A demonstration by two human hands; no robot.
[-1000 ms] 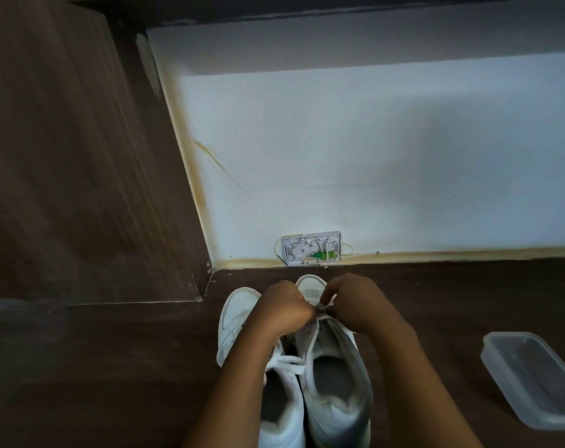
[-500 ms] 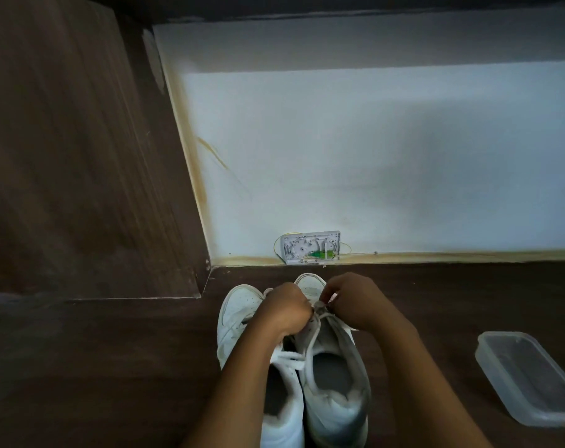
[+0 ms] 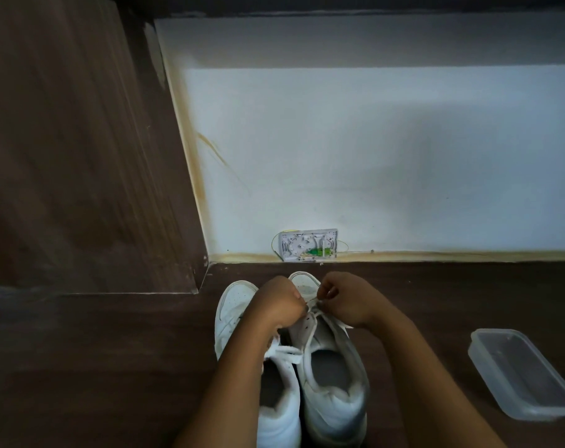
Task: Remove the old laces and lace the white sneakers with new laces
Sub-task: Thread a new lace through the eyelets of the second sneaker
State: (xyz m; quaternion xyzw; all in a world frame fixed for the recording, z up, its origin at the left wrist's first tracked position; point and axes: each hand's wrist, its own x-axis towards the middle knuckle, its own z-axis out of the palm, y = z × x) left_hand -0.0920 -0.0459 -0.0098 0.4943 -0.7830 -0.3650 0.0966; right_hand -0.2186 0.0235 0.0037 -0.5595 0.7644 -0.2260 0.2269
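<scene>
**Both hands on the toe-end lace**

Forearms reach over the pair, which stands heels toward the person on the floor (image 3: 113,367), seemingly so the eyelets face up. Over the right sneaker (image 3: 333,383), the left hand (image 3: 276,305) curls knuckles-up round the lace (image 3: 313,306), probably steadying it. The right hand (image 3: 342,299) pinches the same lace with its fingertips. The left sneaker (image 3: 236,305) touches alongside. A plastic container (image 3: 520,373) lies well apart, and a wall box (image 3: 308,244) sits beyond.

Dim, bluish, low contrast. White wall (image 3: 371,156) far centre brightest; soft shadow band across its top. Wood floor (image 3: 80,367) nearly black toward left, near corners. Wood panel (image 3: 64,140) far left smeared, soft. Straight lines bow at edges. Lace (image 3: 314,302) between left hand (image 3: 276,305), right hand (image 3: 346,299) barely resolved.
</scene>
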